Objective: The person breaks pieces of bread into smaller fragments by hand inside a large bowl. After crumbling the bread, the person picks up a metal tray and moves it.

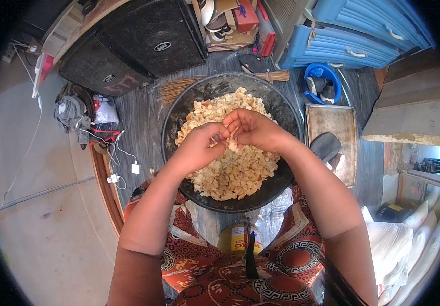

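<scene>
A wide black basin (286,115) in front of me holds a heap of pale, torn pieces that look like bread (235,176), some with brown crust. Above the heap, my left hand (199,145) and my right hand (254,131) meet with fingertips close together. Between them is a small pale piece of bread (233,146), pinched by the fingers of both hands. The curled fingers partly cover it.
A straw broom (176,91) lies behind the basin. To the right are a metal tray (350,120) with a dark slipper (326,147) and a blue tub (338,84) of shoes. A yellow-labelled tin (240,239) stands between my knees. Black speakers (151,43) line the back left.
</scene>
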Demonstrator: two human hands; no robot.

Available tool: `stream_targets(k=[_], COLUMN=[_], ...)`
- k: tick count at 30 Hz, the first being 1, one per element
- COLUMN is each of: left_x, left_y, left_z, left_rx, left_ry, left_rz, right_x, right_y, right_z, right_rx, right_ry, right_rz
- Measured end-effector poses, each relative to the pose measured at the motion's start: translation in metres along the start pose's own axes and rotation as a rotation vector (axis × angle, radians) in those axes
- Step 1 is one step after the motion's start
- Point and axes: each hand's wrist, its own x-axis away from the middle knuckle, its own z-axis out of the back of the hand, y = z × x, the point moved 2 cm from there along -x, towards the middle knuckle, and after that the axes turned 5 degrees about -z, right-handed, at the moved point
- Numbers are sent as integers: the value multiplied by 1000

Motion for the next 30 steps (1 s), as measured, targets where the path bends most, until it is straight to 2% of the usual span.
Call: stream_targets(k=[10, 30], left_x=[1, 1], left_y=[-4, 0], left_z=[-1, 0], left_rx=[7, -56], left_ry=[-10, -22], left_rz=[-57, -44], right_x=[0, -3], right_y=[-1, 8], right_z=[-1, 2], right_rx=[73, 106], right_ry=[7, 13], right_rz=[-2, -17])
